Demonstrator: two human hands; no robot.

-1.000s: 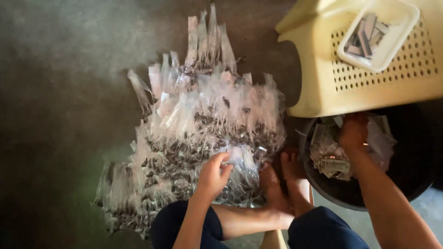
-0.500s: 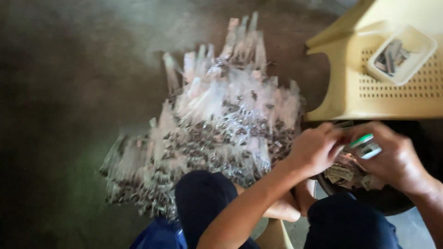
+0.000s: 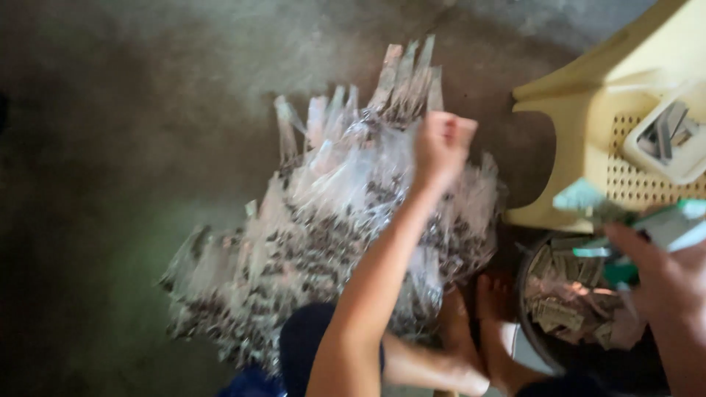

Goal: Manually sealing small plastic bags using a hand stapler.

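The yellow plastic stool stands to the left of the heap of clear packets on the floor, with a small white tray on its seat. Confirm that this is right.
Not quite. In the head view the yellow plastic stool stands to the right of the heap of clear packets, not the left. The rest holds: the packets lie on the floor and a small white tray sits on the stool's seat.

Single view, from a camera worn on the person's head, looking steeply down at the floor (image 3: 110, 147) from close above the arms. The left hand (image 3: 441, 143) sits near frame centre; the right hand (image 3: 662, 279) is cut by the right edge. A heap of clear packets (image 3: 316, 228) fills the middle, a yellow stool (image 3: 588, 110) the upper right. The picture is motion-blurred. No second view overlaps it.
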